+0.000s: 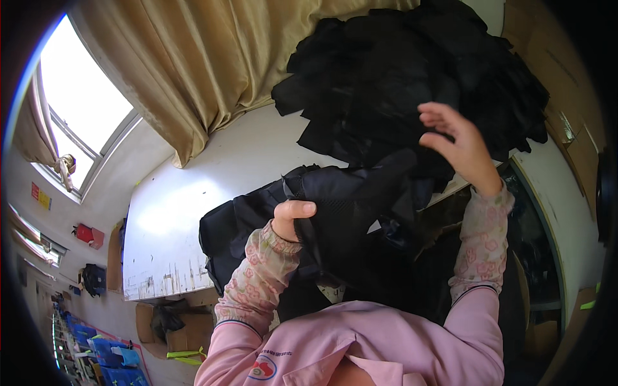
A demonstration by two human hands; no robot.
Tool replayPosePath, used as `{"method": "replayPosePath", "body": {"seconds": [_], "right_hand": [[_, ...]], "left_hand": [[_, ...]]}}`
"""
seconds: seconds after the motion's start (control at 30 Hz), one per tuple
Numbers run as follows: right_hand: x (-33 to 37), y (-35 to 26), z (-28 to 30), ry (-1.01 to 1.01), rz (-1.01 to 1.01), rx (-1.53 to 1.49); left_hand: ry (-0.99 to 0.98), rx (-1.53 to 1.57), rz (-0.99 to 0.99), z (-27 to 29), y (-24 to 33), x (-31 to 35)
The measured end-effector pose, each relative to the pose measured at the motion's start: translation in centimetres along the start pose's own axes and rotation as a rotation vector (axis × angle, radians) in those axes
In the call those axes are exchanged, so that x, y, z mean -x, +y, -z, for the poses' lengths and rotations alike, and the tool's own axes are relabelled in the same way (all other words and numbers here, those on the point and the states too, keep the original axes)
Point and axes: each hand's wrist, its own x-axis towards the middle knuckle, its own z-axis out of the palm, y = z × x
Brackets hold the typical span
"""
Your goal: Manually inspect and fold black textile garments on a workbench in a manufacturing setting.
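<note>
My left hand [293,217] is closed on the edge of a black fabric piece [351,193], its thumb lying on top and the other fingers hidden beneath. Part of this cloth has a mesh-like texture, and it hangs down over the near table edge toward my lap. My right hand [454,140] is raised in the air with thumb and fingers apart and nothing between them. Behind it lies a large heap of black fabric pieces [399,77], spread in overlapping layers. More black cloth [235,222] rests on the table to the left of my left hand.
A white table [174,212] with a worn front edge holds the cloth. Gold curtains [193,58] hang behind it, beside a bright window [84,96]. Cardboard [560,83] stands at the far right, and an open cardboard box [190,331] sits below the table's left side.
</note>
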Motion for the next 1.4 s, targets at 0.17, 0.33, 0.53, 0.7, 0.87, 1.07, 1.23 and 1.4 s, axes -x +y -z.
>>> {"method": "replayPosePath", "body": {"seconds": [0.17, 0.33, 0.53, 0.7, 0.87, 1.07, 1.23, 1.4], "right_hand": [[2.4, -9.5, -5.7, -0.020, 0.465, 0.476], [2.5, -5.2, -7.6, 0.076, 0.479, 0.454], [2.4, -4.6, -7.6, 0.089, 0.388, 0.254], [2.1, -3.8, -4.8, -0.046, 0.322, 0.294], [2.1, -5.5, -4.9, -0.133, 0.341, 0.343], [1.0, -5.7, -4.1, -0.216, 0.197, 0.370], [-1.4, -4.9, -2.1, -0.170, 0.054, 0.148], [-3.8, -4.0, 1.0, 0.174, -0.112, -0.217]], "left_hand": [[0.134, -0.047, 0.011, -2.5, -0.7, -1.7], [0.330, -0.357, -0.159, -2.2, -2.4, -3.1], [0.369, -0.335, -0.279, 0.4, -0.5, -2.9], [0.353, -0.214, -0.523, 1.0, 2.1, -1.1], [0.442, -0.250, -0.418, 0.0, 2.4, -2.0], [0.593, -0.340, -0.461, 2.1, 2.3, -2.9], [0.602, -0.383, -0.344, 8.4, 1.0, -1.5], [0.459, -0.546, 0.228, 9.5, -3.8, 3.5]]}}
